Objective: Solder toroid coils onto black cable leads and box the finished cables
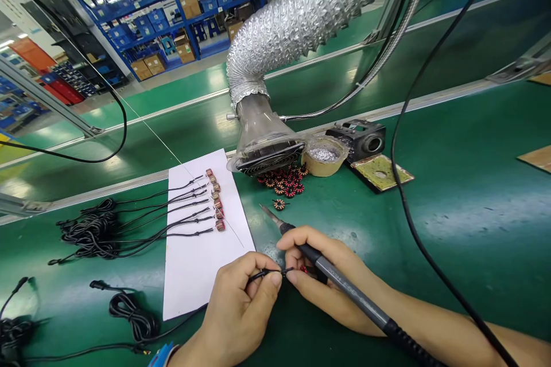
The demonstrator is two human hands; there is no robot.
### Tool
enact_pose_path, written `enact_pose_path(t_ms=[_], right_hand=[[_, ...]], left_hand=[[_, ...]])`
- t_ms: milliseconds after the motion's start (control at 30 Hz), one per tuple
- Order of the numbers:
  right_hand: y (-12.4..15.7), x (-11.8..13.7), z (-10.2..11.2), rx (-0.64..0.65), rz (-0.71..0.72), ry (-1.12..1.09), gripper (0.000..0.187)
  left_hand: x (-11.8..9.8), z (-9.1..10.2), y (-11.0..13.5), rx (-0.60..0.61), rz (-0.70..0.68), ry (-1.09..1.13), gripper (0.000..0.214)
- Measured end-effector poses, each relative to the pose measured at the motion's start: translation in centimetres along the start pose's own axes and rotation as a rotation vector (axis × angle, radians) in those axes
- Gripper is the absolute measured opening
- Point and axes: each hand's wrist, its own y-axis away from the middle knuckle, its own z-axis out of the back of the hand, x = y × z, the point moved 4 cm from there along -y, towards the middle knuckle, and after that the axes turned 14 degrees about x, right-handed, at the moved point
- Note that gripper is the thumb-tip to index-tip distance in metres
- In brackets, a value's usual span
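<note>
1. I have the left hand (241, 304) closed in a pinch of thumb and fingers on a black cable (258, 276); no gap shows between fingers and sheath.
2. The cable's held end lies nearly level, its long axis running from the left grip towards the right fingertips, with its tip between the two hands.
3. My right hand (338, 305) is wrapped around a soldering iron (344, 287), while its thumb and a finger come together at the cable's tip.
4. A red-and-black toroid coil (303, 269) shows partly beneath those right fingers. It looks held there, just right of the cable end; I cannot tell whether its leads touch the cable.
5. The relation that matters: cable and coil face each other end to end, but the iron's bare tip (269, 213) points up and away, well apart from that meeting point. The right hand is the nearer one to the coil.
6. Beyond the hands, a white sheet (189, 281) carries a row of toroid coils (217, 200) beside cable ends; loose toroid coils (288, 183) lie under the fume extractor hood (267, 126).
</note>
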Motion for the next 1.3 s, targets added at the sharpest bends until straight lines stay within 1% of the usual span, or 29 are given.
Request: enact_pose_path(t_ms=[133, 233, 300, 467, 600, 833, 1000, 1167, 1300], right_hand=[[0.05, -0.31, -0.06, -0.037, -0.001, -0.041, 0.026], [0.11, -0.25, -0.03, -0.048, -0.004, -0.034, 0.027], [0.06, -0.09, -0.02, -0.025, -0.013, -0.039, 0.029], [-0.23, 0.36, -0.30, 0.103, -0.056, -0.053, 0.033], [-0.29, 0.50, -0.41, 0.112, -0.060, -0.073, 0.031], [-0.23, 0.08, -0.30, 0.058, -0.048, -0.127, 0.031], [-0.05, -0.27, -0.19, -0.003, -0.003, -0.068, 0.032], [0.16, -0.05, 0.15, -0.099, 0.118, 0.004, 0.039], [0.34, 0.45, 0.57, -0.138, 0.224, 0.090, 0.036]], left_hand=[[-0.13, 0.00, 0.01, 0.001, -0.006, -0.042, 0.027], [-0.15, -0.07, -0.04, 0.006, -0.011, -0.034, 0.027], [-0.17, -0.06, -0.05, -0.002, -0.015, -0.013, 0.027], [-0.51, -0.16, -0.07, -0.010, -0.037, 0.060, 0.027], [-0.56, -0.34, -0.13, -0.010, -0.042, 0.120, 0.026], [0.05, -0.24, -0.01, -0.019, -0.034, 0.122, 0.027], [0.01, -0.07, 0.00, -0.015, -0.025, 0.058, 0.028], [-0.10, -0.01, -0.01, -0.055, -0.040, -0.040, 0.026], [-0.38, 0.12, 0.01, -0.059, -0.075, -0.178, 0.022]])
